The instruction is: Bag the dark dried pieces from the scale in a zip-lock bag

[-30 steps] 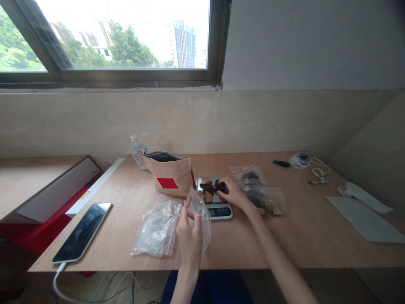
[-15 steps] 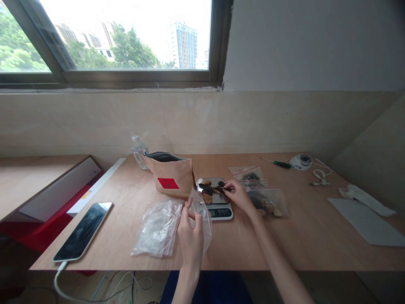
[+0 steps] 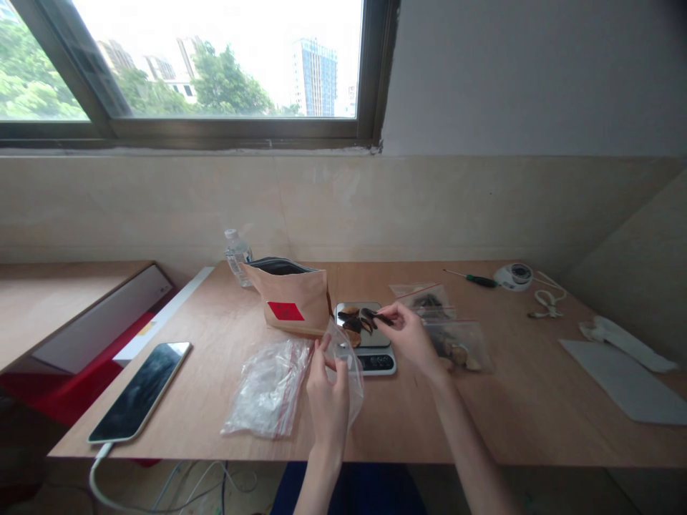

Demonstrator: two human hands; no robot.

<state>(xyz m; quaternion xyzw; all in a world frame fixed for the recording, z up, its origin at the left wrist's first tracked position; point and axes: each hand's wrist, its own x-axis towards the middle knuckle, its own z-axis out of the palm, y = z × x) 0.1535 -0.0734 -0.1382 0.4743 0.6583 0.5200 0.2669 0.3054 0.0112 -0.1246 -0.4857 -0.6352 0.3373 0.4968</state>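
Observation:
My left hand holds a small clear zip bag by its mouth, just in front of a small digital kitchen scale. Brown and dark dried slices lie on the scale's metal plate. My right hand hovers over the right side of the scale and pinches a dark dried slice between its fingers. A tan stand-up pouch with a red label stands open behind the bag.
A pile of empty clear zip bags lies left of my left hand. Filled zip bags lie right of the scale. A phone on a cable, a water bottle, a screwdriver and white paper sit on the wooden table.
My right hand has lifted off the scale plate with a dark slice pinched in its fingers. My left hand has raised the clear bag slightly.

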